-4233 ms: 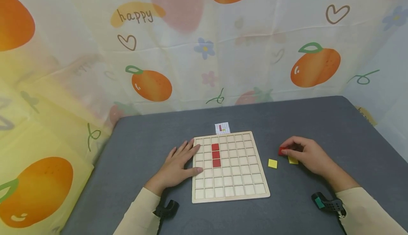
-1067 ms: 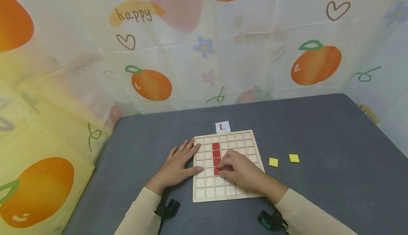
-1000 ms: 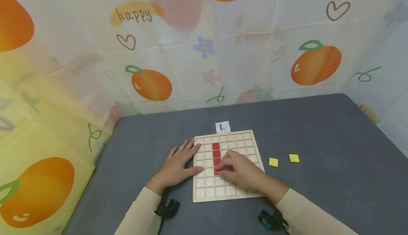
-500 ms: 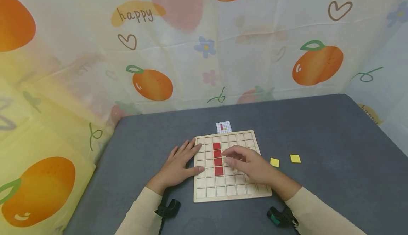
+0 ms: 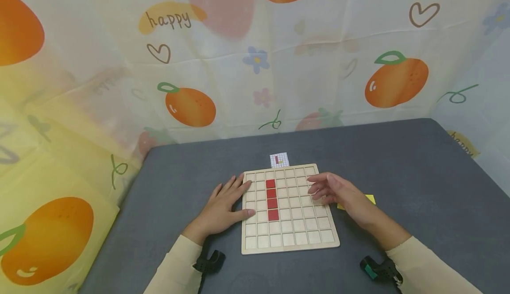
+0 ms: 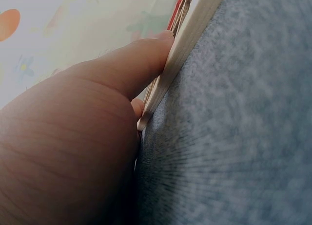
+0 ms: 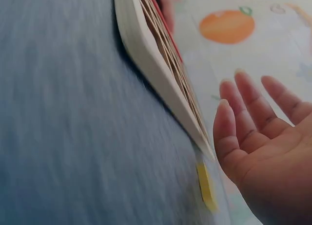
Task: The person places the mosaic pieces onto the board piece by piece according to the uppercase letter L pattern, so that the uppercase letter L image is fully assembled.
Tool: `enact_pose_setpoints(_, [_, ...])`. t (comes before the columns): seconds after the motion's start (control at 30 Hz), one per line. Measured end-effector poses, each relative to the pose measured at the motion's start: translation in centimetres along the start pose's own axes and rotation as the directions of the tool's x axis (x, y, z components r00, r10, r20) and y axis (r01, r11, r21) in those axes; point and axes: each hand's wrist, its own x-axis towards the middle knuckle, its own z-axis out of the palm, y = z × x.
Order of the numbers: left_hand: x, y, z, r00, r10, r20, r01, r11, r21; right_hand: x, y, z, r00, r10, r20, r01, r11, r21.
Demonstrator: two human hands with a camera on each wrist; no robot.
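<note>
A wooden grid board (image 5: 296, 240) lies on the table, with several red square tiles (image 5: 272, 203) in one column of its cells. My left hand (image 5: 221, 210) rests on the board's left edge, fingers spread, thumb over the rim; the left wrist view shows that thumb (image 6: 141, 59) on the wooden edge. My right hand (image 5: 344, 196) hovers over the board's right edge with loosely bent fingers and holds nothing. Partly hidden behind it are yellow tiles (image 5: 370, 199) on the table. The right wrist view shows one yellow tile (image 7: 207, 188) near the board's corner, below the fingers (image 7: 253, 108).
A small printed grid card (image 5: 279, 160) with a red and yellow pattern lies at the board's far edge. The dark grey table (image 5: 191, 161) runs back to a patterned cloth backdrop (image 5: 227, 86). Black cameras are strapped at both wrists.
My right hand brought a red tile from the right to the board, set it at the bottom of the red column, let go and moved back right. The left hand stays in place.
</note>
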Motion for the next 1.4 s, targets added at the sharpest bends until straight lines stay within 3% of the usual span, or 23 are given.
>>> enact_pose_setpoints(0.2, [0.0,-0.1,0.1,1.000,0.001,-0.004,-0.001,1.000,0.004,-1.1,0.1,-2.7,0.999,-0.012,-0.043,0.012,1.000,0.002])
enact_pose_setpoints(0.37, [0.0,-0.1,0.1,1.000,0.001,-0.002,-0.001,1.000,0.007,-1.8,0.3,-4.7,0.995,-0.010,-0.101,0.004,0.998,-0.058])
enact_pose_setpoints(0.73, [0.0,0.0,0.1,1.000,-0.002,-0.003,0.002,1.000,0.007,-2.3,1.2,-6.5,0.983,0.039,-0.178,-0.079,0.972,-0.222])
enact_pose_setpoints(0.93, [0.1,0.1,0.1,1.000,-0.003,-0.007,0.003,1.000,0.003,-2.5,1.9,-7.0,0.991,0.108,-0.076,-0.128,0.927,-0.354])
enact_pose_setpoints(1.1, [0.1,0.0,0.2,1.000,-0.002,-0.010,0.002,1.000,0.000,-2.5,2.2,-7.4,0.996,0.088,0.012,-0.072,0.886,-0.458])
enact_pose_setpoints(1.4, [0.1,0.0,0.1,1.000,-0.005,-0.008,0.005,1.000,-0.003,-2.3,2.3,-6.9,0.998,0.017,0.061,0.019,0.837,-0.547])
